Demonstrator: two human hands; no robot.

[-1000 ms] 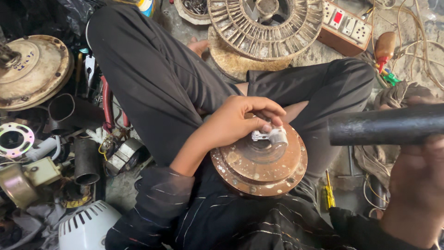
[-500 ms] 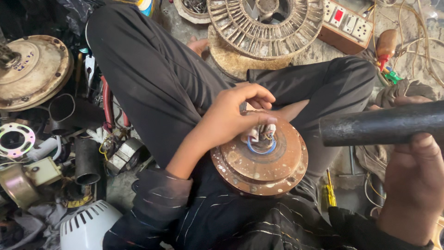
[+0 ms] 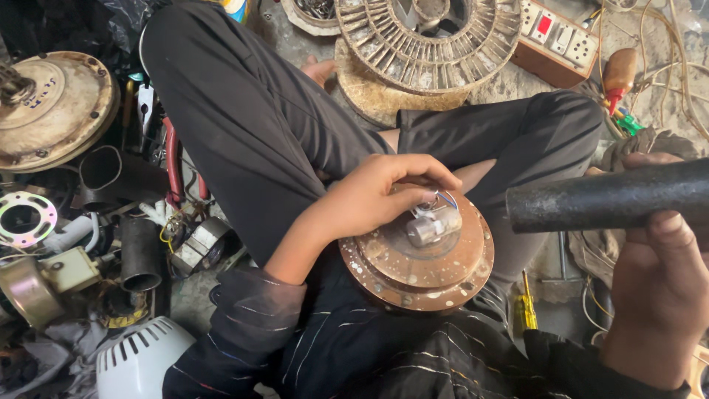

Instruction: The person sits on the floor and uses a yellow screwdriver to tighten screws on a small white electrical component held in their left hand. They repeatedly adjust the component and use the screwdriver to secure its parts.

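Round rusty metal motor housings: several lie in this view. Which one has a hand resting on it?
The brown, paint-flecked motor housing on the person's lap: the left hand rests on it beside its short steel shaft. The others lie untouched on the floor.

Rusty, paint-flecked metal motor housing (image 3: 417,262); matt, pitted black metal pipe (image 3: 605,196).

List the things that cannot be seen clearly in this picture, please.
- Head view: the left hand covers part of the rusty motor housing, so what its fingertips touch beside the metal shaft is hidden.
- Head view: the black pipe in the right hand is cut off by the right edge.
- Head view: the yellow screwdriver is partly hidden behind the leg.
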